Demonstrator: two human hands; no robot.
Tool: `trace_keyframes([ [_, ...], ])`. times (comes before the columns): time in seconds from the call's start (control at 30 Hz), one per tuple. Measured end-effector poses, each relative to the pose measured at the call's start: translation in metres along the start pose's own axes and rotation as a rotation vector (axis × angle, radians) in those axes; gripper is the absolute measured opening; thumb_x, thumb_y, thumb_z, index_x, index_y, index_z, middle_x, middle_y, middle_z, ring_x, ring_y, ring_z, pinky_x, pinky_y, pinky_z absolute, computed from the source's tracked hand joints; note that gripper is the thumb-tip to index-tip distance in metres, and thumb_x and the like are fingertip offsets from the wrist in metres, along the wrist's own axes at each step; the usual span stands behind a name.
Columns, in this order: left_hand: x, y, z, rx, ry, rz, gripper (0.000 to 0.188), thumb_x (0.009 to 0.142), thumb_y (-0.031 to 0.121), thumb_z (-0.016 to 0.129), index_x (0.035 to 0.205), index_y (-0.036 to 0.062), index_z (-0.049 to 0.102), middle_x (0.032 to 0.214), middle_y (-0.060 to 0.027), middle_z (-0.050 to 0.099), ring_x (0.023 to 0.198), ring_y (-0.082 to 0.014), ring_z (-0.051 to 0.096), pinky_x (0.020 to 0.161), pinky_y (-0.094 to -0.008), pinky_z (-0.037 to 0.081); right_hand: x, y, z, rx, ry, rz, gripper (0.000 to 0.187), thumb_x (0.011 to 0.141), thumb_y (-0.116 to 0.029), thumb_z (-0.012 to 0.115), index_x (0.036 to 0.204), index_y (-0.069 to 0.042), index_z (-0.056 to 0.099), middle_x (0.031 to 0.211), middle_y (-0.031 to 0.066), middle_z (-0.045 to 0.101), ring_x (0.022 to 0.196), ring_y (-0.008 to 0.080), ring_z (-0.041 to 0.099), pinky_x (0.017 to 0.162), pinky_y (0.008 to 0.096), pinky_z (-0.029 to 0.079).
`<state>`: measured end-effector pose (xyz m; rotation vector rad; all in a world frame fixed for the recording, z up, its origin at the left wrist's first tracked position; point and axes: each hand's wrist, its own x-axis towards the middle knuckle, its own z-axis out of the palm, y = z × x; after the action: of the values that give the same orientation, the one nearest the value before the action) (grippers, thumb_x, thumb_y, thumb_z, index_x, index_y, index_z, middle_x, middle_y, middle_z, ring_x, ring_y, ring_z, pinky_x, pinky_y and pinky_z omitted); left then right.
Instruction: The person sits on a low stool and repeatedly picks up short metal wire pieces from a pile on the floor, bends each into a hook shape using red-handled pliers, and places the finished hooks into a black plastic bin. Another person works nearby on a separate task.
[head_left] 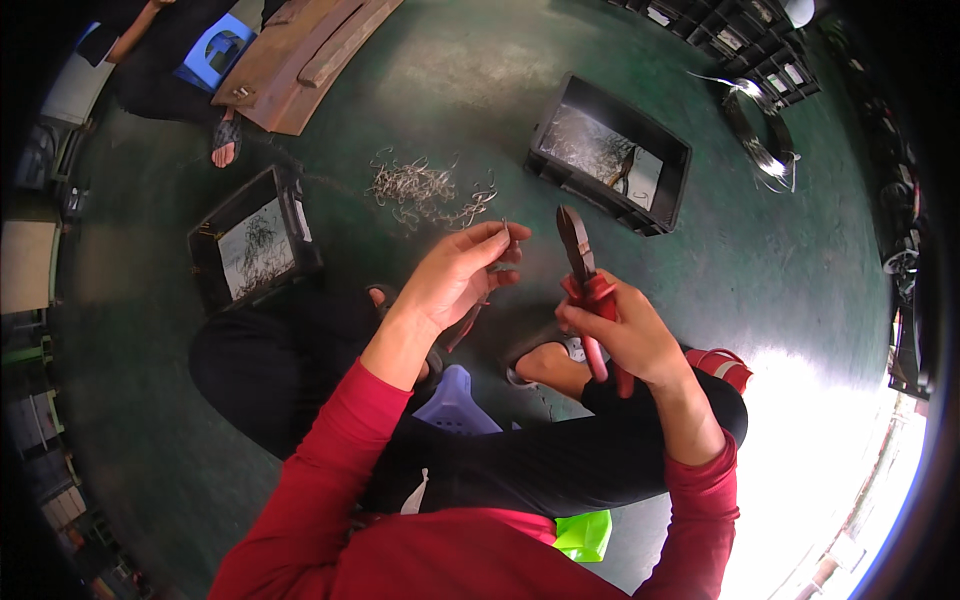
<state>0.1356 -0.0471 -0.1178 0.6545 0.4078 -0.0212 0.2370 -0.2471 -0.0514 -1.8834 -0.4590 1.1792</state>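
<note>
My left hand [448,275] is raised over the floor, thumb and forefinger pinched on a small metal wire piece [506,229] whose full shape is mostly hidden by the fingers. To its right, my right hand [640,328] grips a pair of cutting pliers [580,255] by the red handles, the dark jaws pointing up and away from me. The jaws are apart from the wire piece. Just beyond my left hand lies a loose heap of bent, hook-like wire pieces [412,184] on the green floor. A thin red thing [468,326] shows partly beneath my left hand.
A black crate [560,172] with wire pieces stands far right of the heap; another black crate [208,270] is at left. A wire coil [752,130] lies far right. Wooden boards [300,60], a blue stool [215,52] and another person's foot [225,145] are far left.
</note>
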Motion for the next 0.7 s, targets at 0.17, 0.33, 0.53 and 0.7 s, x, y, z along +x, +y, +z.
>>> trace_keyframes([
  [0.17, 0.001, -0.005, -0.004, -0.189, -0.213, -0.127, 0.013, 0.093, 0.013, 0.062, 0.102, 0.0044, 0.061, 0.086, -0.0029, 0.056, 0.077, -0.0115, 0.054, 0.067, -0.0279, 0.046, 0.008, -0.014, -0.001, -0.054, 0.182, -0.209, 0.030, 0.086, -0.009, 0.069, 0.111, 0.002, 0.056, 0.093, 0.0044, 0.063, 0.086, 0.0090, 0.058, 0.081, 0.0261, 0.047],
  [0.33, -0.004, -0.007, 0.002, -0.056, -0.212, -0.221, 0.011, 0.090, 0.011, 0.063, 0.098, 0.0042, 0.062, 0.083, -0.0037, 0.058, 0.067, -0.0113, 0.054, 0.059, -0.0265, 0.044, 0.013, -0.024, 0.000, 0.024, 0.270, -0.299, 0.032, 0.082, -0.015, 0.074, 0.106, 0.000, 0.060, 0.092, 0.0072, 0.069, 0.086, 0.0121, 0.064, 0.081, 0.0291, 0.050],
  [0.53, -0.009, -0.004, 0.012, 0.067, -0.159, -0.236, 0.018, 0.092, 0.015, 0.064, 0.105, 0.0026, 0.064, 0.087, -0.0065, 0.064, 0.065, -0.0135, 0.060, 0.061, -0.0271, 0.050, 0.017, -0.018, 0.012, -0.066, 0.295, -0.313, 0.032, 0.081, -0.014, 0.073, 0.106, 0.000, 0.060, 0.090, 0.0094, 0.068, 0.085, 0.0159, 0.066, 0.080, 0.0306, 0.051],
  [0.7, -0.016, -0.010, 0.029, 0.414, -0.018, 0.036, 0.023, 0.095, 0.014, 0.062, 0.111, -0.0020, 0.066, 0.088, -0.0096, 0.068, 0.067, -0.0135, 0.064, 0.063, -0.0262, 0.054, 0.016, -0.017, 0.010, -0.022, 0.383, -0.262, 0.033, 0.083, -0.020, 0.072, 0.106, 0.001, 0.061, 0.089, 0.0099, 0.068, 0.085, 0.0177, 0.066, 0.079, 0.0321, 0.051],
])
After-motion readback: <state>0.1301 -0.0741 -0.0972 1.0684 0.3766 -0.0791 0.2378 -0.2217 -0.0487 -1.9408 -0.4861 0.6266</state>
